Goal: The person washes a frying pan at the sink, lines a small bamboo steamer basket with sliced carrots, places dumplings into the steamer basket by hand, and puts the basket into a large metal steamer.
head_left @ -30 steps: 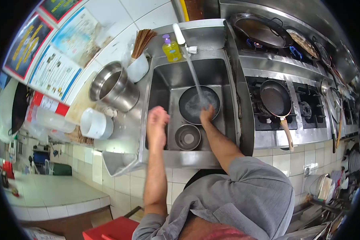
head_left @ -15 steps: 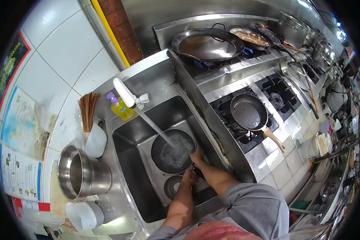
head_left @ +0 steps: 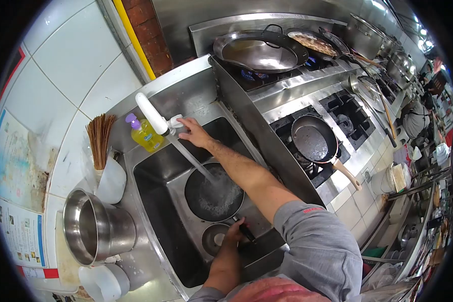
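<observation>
In the sink, a black frying pan lies under the running tap, with foamy water in it. My left hand is closed at the pan's black handle. My right hand reaches across to the white tap; its fingers are spread, with the fingertips at the tap's knob. Beneath the pan's near edge sits a small round metal dish, partly covered by my left hand.
Left of the sink stand a steel pot, white plastic containers, a stick brush and yellow soap. On the right, another frying pan rests on a burner. A large wok sits over blue flame behind.
My right hand has left the pan and moved up to the tap knob. My left hand has stayed low, near the pan's handle. Water keeps running.
</observation>
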`<state>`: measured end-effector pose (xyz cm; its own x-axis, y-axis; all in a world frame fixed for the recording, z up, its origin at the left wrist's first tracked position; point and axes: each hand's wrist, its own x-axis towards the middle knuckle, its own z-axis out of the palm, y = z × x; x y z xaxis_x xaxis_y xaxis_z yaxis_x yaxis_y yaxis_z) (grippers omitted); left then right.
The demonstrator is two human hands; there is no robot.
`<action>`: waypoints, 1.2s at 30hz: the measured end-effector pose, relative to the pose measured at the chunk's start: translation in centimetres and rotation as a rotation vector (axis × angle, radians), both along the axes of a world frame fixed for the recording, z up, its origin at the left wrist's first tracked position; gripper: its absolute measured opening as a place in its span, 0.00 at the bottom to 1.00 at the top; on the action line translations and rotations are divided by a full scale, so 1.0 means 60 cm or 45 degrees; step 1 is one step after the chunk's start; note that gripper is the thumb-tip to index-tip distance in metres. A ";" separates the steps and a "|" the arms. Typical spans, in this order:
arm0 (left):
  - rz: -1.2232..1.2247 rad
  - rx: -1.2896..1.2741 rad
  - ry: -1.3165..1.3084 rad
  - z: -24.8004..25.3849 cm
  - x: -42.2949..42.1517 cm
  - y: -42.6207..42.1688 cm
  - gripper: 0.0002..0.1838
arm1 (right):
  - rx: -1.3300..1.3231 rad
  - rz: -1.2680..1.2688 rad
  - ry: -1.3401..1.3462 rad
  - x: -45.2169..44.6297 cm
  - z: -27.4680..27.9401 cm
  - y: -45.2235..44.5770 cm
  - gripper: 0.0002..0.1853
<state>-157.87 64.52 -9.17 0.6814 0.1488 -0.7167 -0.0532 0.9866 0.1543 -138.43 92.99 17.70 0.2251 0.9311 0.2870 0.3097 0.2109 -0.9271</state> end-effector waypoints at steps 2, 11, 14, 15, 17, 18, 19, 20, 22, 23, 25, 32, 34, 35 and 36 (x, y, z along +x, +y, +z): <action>-0.030 -0.003 -0.009 -0.012 -0.014 -0.004 0.10 | 0.149 0.010 -0.020 0.004 -0.010 0.024 0.29; -0.139 -0.276 0.104 0.094 -0.048 -0.001 0.14 | -0.328 -0.233 0.481 -0.011 0.056 0.065 0.22; -0.222 -0.194 0.221 0.056 -0.052 -0.014 0.12 | -0.245 -0.440 0.463 -0.025 0.013 0.037 0.24; -0.215 -0.138 0.212 0.006 -0.057 -0.023 0.12 | -0.073 -0.592 0.337 -0.037 -0.008 0.010 0.25; -0.208 -0.084 0.194 -0.027 -0.054 -0.023 0.12 | -0.019 -0.957 -0.057 -0.050 -0.061 -0.116 0.27; -0.195 -0.033 0.281 -0.030 -0.053 -0.022 0.12 | -0.102 -1.140 -0.335 -0.053 -0.115 -0.182 0.30; -0.182 0.011 0.375 -0.034 -0.057 -0.026 0.12 | -0.272 -1.218 -0.367 -0.052 -0.196 -0.239 0.32; -0.175 -0.004 0.384 -0.028 -0.058 -0.029 0.12 | -0.750 -1.265 -0.352 -0.065 -0.223 -0.299 0.34; -0.196 0.121 0.481 0.003 -0.051 -0.023 0.13 | -1.031 -1.256 -0.057 -0.094 -0.319 -0.370 0.32; -0.166 0.098 0.496 0.023 -0.049 -0.023 0.13 | -1.068 -0.904 0.890 -0.091 -0.323 -0.396 0.31; -0.277 0.133 0.536 0.061 -0.054 -0.016 0.15 | -1.049 -0.433 1.806 -0.102 -0.337 -0.424 0.29; -0.291 0.632 0.996 0.049 -0.062 -0.006 0.10 | -0.713 -0.220 1.542 -0.135 -0.471 -0.433 0.08; -0.264 0.985 1.114 0.076 -0.058 0.002 0.06 | -0.866 -0.384 1.846 -0.126 -0.410 -0.415 0.06; -0.255 0.980 1.120 0.075 -0.056 0.012 0.06 | -0.854 -0.395 1.818 -0.124 -0.399 -0.408 0.06; -0.184 0.946 1.025 0.065 -0.057 0.021 0.07 | -0.844 -0.409 1.793 -0.124 -0.394 -0.402 0.06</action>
